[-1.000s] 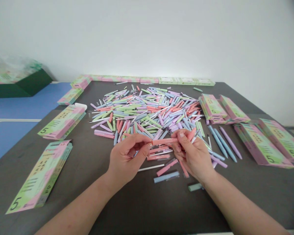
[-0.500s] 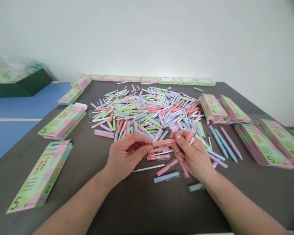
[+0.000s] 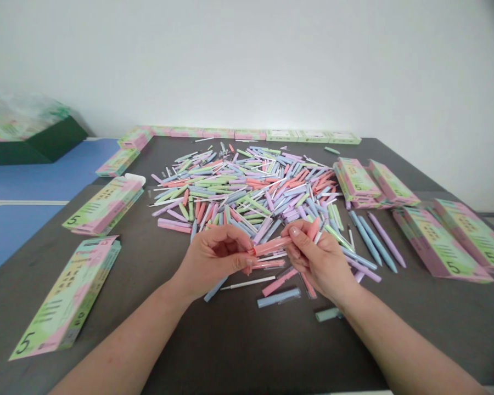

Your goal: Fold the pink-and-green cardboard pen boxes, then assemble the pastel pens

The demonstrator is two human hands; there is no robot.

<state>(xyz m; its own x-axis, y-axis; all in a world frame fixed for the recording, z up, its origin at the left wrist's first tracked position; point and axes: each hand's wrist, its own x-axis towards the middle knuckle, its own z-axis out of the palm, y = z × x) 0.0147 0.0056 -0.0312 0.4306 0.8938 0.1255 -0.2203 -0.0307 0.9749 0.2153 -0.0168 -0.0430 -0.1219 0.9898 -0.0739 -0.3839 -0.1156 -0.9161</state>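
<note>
Head view: left hand [image 3: 212, 260] and right hand [image 3: 319, 258] gripped a pink pen [image 3: 269, 246] in closed fingers, at the near edge of the pastel pens [image 3: 247, 189]; a blue pen [image 3: 215, 289] newly showed below the left hand.

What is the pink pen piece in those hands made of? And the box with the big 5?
The pink pen piece looks like plastic: its colour is even all over, and it has a smooth, soft sheen. I can't be fully sure from here. The box with the big 5 looks like thin printed cardboard, with flat sides and crisp folded edges.
</note>
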